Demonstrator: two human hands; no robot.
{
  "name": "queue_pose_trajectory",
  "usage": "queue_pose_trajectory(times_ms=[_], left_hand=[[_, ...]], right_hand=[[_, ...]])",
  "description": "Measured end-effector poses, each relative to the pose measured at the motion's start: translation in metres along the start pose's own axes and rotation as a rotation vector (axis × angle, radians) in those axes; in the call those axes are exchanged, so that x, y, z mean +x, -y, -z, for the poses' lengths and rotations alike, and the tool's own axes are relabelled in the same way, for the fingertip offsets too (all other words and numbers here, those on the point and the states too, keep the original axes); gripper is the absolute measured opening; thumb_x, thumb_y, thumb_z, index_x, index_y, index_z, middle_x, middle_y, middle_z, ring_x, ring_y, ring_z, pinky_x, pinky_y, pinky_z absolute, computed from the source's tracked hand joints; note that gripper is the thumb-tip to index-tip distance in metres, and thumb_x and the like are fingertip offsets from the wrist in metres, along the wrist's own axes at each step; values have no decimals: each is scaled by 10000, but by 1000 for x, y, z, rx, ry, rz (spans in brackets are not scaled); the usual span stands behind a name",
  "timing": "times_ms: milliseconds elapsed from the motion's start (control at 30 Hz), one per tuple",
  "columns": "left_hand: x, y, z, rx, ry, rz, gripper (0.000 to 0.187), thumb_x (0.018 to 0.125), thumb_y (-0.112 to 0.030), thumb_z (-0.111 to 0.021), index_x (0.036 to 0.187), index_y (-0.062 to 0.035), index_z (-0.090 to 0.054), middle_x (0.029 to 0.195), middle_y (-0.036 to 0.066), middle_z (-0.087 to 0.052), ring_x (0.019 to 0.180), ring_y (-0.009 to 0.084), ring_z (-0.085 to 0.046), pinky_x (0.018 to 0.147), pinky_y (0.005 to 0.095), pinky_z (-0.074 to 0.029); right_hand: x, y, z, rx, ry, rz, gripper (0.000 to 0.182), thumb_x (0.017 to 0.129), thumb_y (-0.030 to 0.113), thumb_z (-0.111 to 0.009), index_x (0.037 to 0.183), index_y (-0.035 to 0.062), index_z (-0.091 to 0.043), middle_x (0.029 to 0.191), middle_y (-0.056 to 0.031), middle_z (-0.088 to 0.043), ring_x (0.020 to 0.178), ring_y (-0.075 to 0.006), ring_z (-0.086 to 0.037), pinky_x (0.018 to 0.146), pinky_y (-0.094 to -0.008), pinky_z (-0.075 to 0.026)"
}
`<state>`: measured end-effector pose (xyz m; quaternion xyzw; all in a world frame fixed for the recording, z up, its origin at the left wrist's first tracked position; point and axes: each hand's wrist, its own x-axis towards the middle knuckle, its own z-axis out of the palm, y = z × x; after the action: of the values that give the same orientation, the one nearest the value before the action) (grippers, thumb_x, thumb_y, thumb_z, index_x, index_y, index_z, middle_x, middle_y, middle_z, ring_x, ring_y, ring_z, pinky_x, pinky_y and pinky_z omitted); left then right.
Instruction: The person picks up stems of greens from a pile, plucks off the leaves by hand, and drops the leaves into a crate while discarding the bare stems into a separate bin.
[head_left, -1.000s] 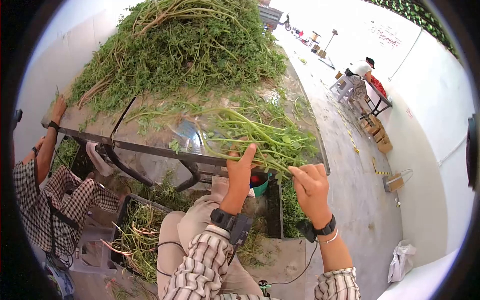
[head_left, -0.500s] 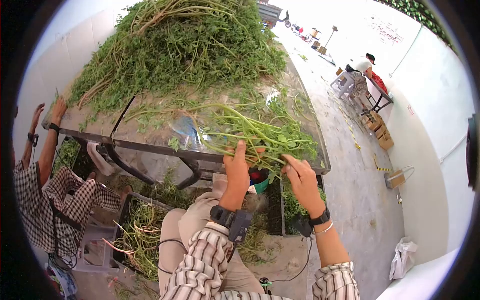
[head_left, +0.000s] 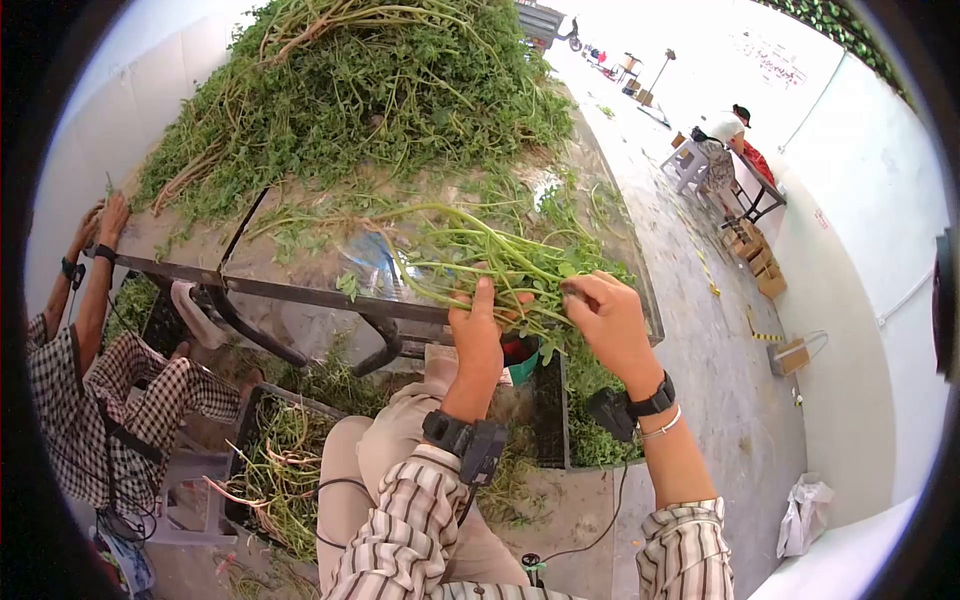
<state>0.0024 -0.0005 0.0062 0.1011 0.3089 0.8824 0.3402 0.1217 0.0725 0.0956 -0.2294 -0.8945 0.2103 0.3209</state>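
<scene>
A bunch of long green leafy stems (head_left: 490,243) lies over the front right corner of the table. My left hand (head_left: 478,325) is wrapped round the stems at the table's edge, thumb on top and fingertips showing beyond. On the right, my right hand (head_left: 607,312) pinches at the leafy end of the same bunch; what exactly sits between its fingertips is hidden. Behind, a large heap of the same leafy greens (head_left: 370,110) covers the back of the table (head_left: 310,235).
A crate of pulled stems (head_left: 285,460) stands on the floor at left, and a crate of leafy greens (head_left: 600,425) below my right hand. A co-worker (head_left: 85,400) in checked clothes sits at left, hands at the table. Another person (head_left: 722,150) sits far right near cardboard boxes (head_left: 757,260).
My right hand has risen slightly and turned, its fingers now curled more over the leaves. My left hand stays nearly in place. The co-worker's hands have come closer together.
</scene>
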Motion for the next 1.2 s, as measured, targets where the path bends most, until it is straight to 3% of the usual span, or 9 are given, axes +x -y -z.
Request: queue_pose_trajectory(times_ms=[67, 200, 300, 367, 600, 667, 900, 1100, 1200], left_hand=[[-2, -3, -2, 12, -17, -8, 231, 930, -169, -438, 1061, 21, -430, 915, 161, -591, 762, 238, -640, 622, 342, -560], [0, -3, 2, 5, 22, -3, 230, 931, -168, -436, 1053, 27, -441, 905, 157, -595, 753, 230, -639, 618, 336, -556], [-2, -4, 1, 46, 85, 7, 224, 931, -169, -436, 1028, 33, -459, 899, 158, -600, 742, 224, -640, 606, 320, -547], [-3, -4, -5, 26, 5, -12, 215, 939, -204, -434, 1022, -8, -470, 833, 151, -636, 667, 166, -612, 534, 274, -472], [-2, -2, -1, 38, 14, -17, 229, 930, -208, -453, 998, 8, -489, 816, 144, -633, 643, 174, -611, 527, 282, -473], [-1, 1, 1, 47, 3, -36, 259, 931, -218, -452, 1012, 28, -465, 867, 159, -613, 737, 221, -640, 626, 310, -534], [-3, -5, -1, 46, 29, -11, 240, 927, -221, -464, 1003, 6, -472, 883, 155, -618, 750, 219, -640, 606, 306, -521], [-6, -7, -5, 25, -10, -14, 239, 930, -213, -455, 1017, 10, -461, 897, 163, -614, 758, 220, -638, 610, 302, -520], [-3, -7, -3, 32, 59, 5, 239, 930, -210, -454, 1013, 13, -462, 918, 168, -610, 764, 219, -639, 606, 301, -522]], right_hand=[[2, -2, -3, -156, 115, 25, 144, 724, 97, -572, 809, -5, -627, 733, -131, -543, 677, -283, -546, 622, -366, -441], [5, -3, -2, -156, 127, 27, 130, 719, 96, -569, 789, 7, -633, 740, -121, -524, 713, -287, -542, 642, -374, -443], [7, 8, 6, -185, 40, 193, 112, 722, 104, -564, 751, 9, -614, 750, -117, -521, 751, -291, -522, 671, -369, -436], [11, 16, 14, -301, 123, 235, 107, 717, 102, -555, 732, 1, -584, 751, -119, -519, 783, -294, -503, 695, -370, -426], [9, 2, 25, -190, 289, 117, 117, 707, 90, -534, 742, -17, -564, 764, -127, -515, 793, -297, -490, 714, -380, -420], [5, 2, 24, -162, 261, 116, 123, 704, 96, -531, 742, -14, -570, 761, -130, -517, 786, -299, -492, 715, -381, -425], [1, -3, 34, -163, 243, 37, 116, 691, 97, -539, 709, -14, -566, 735, -133, -508, 775, -301, -498, 698, -384, -423], [7, -7, 21, -204, 57, 82, 110, 688, 83, -525, 697, -25, -541, 715, -135, -487, 733, -292, -484, 662, -369, -410], [12, -15, 15, -66, -30, -7, 108, 702, 77, -516, 714, -29, -530, 698, -112, -462, 690, -234, -485, 621, -332, -396]])
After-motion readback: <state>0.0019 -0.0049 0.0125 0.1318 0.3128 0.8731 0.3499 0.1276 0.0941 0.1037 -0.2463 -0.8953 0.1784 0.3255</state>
